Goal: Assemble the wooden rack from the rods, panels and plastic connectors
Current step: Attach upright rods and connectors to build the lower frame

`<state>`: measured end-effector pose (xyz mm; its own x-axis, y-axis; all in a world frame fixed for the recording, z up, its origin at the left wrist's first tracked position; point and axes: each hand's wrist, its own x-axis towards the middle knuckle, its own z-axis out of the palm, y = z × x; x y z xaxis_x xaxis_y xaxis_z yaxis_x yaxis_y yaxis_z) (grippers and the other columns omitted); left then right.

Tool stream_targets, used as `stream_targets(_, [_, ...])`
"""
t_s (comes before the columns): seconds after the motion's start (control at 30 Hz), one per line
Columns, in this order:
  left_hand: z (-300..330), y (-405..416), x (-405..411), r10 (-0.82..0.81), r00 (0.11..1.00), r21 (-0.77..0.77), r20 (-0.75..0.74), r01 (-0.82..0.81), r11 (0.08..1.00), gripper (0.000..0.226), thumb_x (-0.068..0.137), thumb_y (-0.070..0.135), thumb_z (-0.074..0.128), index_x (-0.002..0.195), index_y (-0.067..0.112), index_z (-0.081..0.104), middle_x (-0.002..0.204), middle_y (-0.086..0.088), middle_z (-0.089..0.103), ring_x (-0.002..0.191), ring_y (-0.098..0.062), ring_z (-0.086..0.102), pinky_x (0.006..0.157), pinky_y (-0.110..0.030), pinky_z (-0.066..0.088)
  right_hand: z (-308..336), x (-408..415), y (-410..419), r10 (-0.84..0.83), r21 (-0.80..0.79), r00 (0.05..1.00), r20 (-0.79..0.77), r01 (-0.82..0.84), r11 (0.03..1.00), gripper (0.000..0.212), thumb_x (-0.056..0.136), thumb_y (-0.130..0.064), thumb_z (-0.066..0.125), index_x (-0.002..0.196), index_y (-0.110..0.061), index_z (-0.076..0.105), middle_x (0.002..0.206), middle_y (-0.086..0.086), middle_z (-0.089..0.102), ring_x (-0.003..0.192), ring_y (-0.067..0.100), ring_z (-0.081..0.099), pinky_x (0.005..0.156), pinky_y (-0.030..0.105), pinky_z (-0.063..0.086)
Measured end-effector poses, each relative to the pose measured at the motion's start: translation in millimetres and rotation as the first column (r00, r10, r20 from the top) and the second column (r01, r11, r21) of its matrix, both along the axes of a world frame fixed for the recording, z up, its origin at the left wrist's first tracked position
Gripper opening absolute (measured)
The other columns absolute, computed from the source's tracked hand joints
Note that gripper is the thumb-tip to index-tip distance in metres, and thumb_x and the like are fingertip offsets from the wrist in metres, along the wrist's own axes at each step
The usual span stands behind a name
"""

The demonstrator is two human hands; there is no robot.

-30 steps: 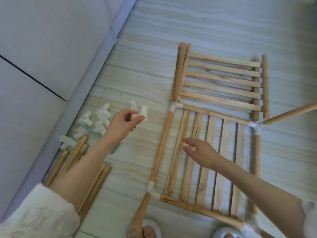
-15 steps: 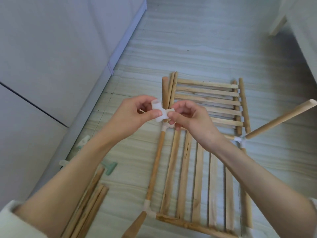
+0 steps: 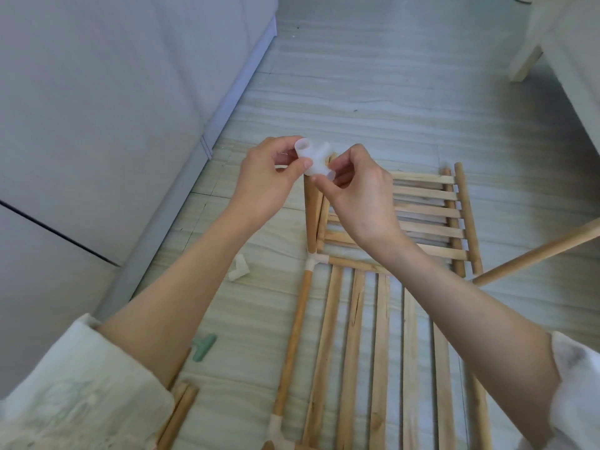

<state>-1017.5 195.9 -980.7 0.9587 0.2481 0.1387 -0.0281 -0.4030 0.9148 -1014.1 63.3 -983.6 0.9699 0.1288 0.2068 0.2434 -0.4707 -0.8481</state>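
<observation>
Raised higher and closer to the camera than half a second ago, with the view tilted up so more of the far floor shows. Held in mid-air above the far end of the frame: a white plastic connector (image 3: 314, 160), several short open sockets branching from one body. Pinched on its left side by the left hand (image 3: 271, 177), thumb and fingertips curled round one socket. Pinched from the right by the right hand (image 3: 358, 199), thumb and forefinger closed on another socket.

Lying flat on the pale striped floor (image 3: 373, 92) below: the part-built wooden rack (image 3: 363, 336), a near slatted panel with long side rods joined by a fitted connector (image 3: 313, 259), and a second slatted panel (image 3: 425, 216) beyond it. Sticking out to the right at an angle, one loose-ended rod (image 3: 539, 251).

Left of the rack, on the floor: a spare white connector (image 3: 238, 271), and nearer, a pale green plastic piece (image 3: 203, 347), partly hidden by the left forearm. At the lower left, a few spare rods (image 3: 180, 414) beside the cream sleeve (image 3: 81, 394).
</observation>
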Motion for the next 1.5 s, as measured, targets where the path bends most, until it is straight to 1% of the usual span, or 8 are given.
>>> stream_targets(0.3, [-13, 2, 9, -0.079, 0.996, 0.037, -0.037, 0.08, 0.996, 0.028, 0.092, 0.002, 0.051, 0.117, 0.01, 0.059, 0.114, -0.002, 0.059, 0.091, -0.016, 0.059, 0.087, -0.028, 0.049, -13, 3, 1, 0.028, 0.069, 0.998, -0.059, -0.024, 0.997, 0.018, 0.089, -0.028, 0.06, 0.092, -0.01, 0.059, 0.086, 0.001, 0.066, 0.079, 0.013, 0.061, 0.074, 0.03, 0.05])
stream_targets(0.47, [-14, 3, 11, -0.122, 0.991, 0.099, -0.052, 0.127, 0.987, 0.027, 0.093, 0.002, 0.049, 0.116, 0.013, 0.059, 0.112, 0.001, 0.058, 0.094, -0.013, 0.057, 0.092, -0.036, 0.048, -12, 14, -2, 0.03, 0.031, 0.997, -0.065, -0.028, 0.999, 0.032, 0.096, -0.019, 0.049, 0.127, -0.014, 0.054, 0.121, 0.004, 0.051, 0.083, 0.006, 0.056, 0.088, 0.032, 0.049])
stream_targets(0.57, [-14, 1, 11, -0.117, 0.991, 0.095, -0.064, 0.123, 0.988, 0.026, 0.093, 0.004, 0.05, 0.116, 0.013, 0.058, 0.111, 0.002, 0.058, 0.097, -0.015, 0.057, 0.092, -0.038, 0.048, -11, 18, 1, 0.08, 0.032, 0.989, -0.127, -0.077, 0.997, 0.032, 0.095, -0.016, 0.05, 0.126, -0.012, 0.057, 0.125, 0.005, 0.051, 0.095, 0.015, 0.059, 0.09, 0.039, 0.051])
stream_targets(0.77, [-13, -5, 6, -0.029, 1.0, 0.07, -0.009, 0.03, 0.997, 0.015, 0.087, 0.017, 0.064, 0.1, 0.02, 0.057, 0.094, 0.009, 0.061, 0.091, -0.012, 0.062, 0.083, -0.022, 0.049, -10, 21, 2, 0.03, -0.013, 0.992, -0.126, -0.032, 0.999, 0.038, 0.092, -0.017, 0.055, 0.129, -0.011, 0.054, 0.12, 0.006, 0.057, 0.095, 0.014, 0.058, 0.093, 0.031, 0.047])
stream_targets(0.93, [-9, -5, 9, 0.007, 1.0, 0.069, -0.018, -0.006, 0.998, 0.011, 0.087, 0.015, 0.063, 0.097, 0.021, 0.061, 0.096, 0.001, 0.066, 0.094, -0.013, 0.062, 0.081, -0.02, 0.047, -12, 23, -1, -0.007, 0.037, 0.994, -0.109, 0.011, 0.999, 0.03, 0.092, -0.009, 0.054, 0.122, -0.008, 0.06, 0.113, 0.004, 0.047, 0.089, 0.021, 0.063, 0.067, 0.009, 0.05])
stream_targets(1.17, [-6, -4, 8, -0.017, 0.998, -0.021, -0.053, 0.016, 1.0, 0.019, 0.089, 0.008, 0.059, 0.106, 0.017, 0.064, 0.098, 0.0, 0.065, 0.096, -0.013, 0.062, 0.087, -0.02, 0.048, -12, 26, -2, 0.084, 0.11, 0.971, -0.224, -0.06, 0.992, 0.024, 0.091, -0.009, 0.057, 0.115, -0.011, 0.06, 0.1, 0.003, 0.06, 0.066, 0.011, 0.06, 0.052, 0.008, 0.045])
stream_targets(1.3, [-5, -6, 7, 0.002, 0.998, -0.033, -0.055, -0.004, 0.999, 0.023, 0.09, 0.01, 0.058, 0.111, 0.014, 0.065, 0.099, 0.003, 0.066, 0.096, -0.011, 0.063, 0.087, -0.02, 0.049, -13, 24, -2, 0.055, 0.108, 0.977, -0.205, -0.033, 0.994, 0.017, 0.09, -0.011, 0.06, 0.107, -0.01, 0.061, 0.079, -0.007, 0.054, 0.062, 0.012, 0.062, 0.06, 0.013, 0.049])
stream_targets(1.5, [-16, -7, 2, 0.024, 0.997, 0.007, -0.075, -0.023, 1.0, 0.011, 0.088, 0.021, 0.061, 0.087, 0.03, 0.067, 0.085, 0.006, 0.07, 0.084, -0.01, 0.065, 0.081, -0.028, 0.051, -21, 24, 2, 0.085, 0.007, 0.99, -0.114, -0.085, 0.996, 0.024, 0.089, -0.017, 0.062, 0.112, -0.013, 0.066, 0.101, 0.009, 0.056, 0.084, 0.026, 0.063, 0.083, 0.039, 0.053])
